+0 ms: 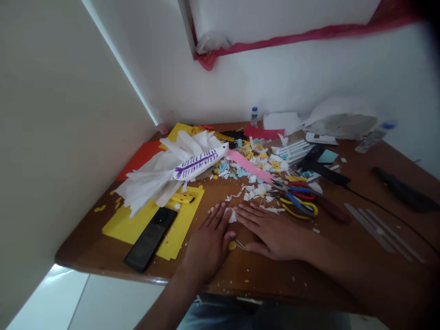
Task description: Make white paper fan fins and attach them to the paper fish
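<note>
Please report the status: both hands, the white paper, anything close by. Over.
Left hand, right hand: flat, close together. White paper: on table, partly hidden by hands. Close ahead: paper scraps, blue-handled tool.

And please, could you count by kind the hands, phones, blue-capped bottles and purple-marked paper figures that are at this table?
Hands: 2 (left hand, right hand)
Phone: 1
Blue-capped bottles: 2
Purple-marked paper figure: 1
Total: 6

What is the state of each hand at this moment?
Left hand: open, palm down, fingers at white paper.
Right hand: open, palm down, fingers at the same paper.
</note>
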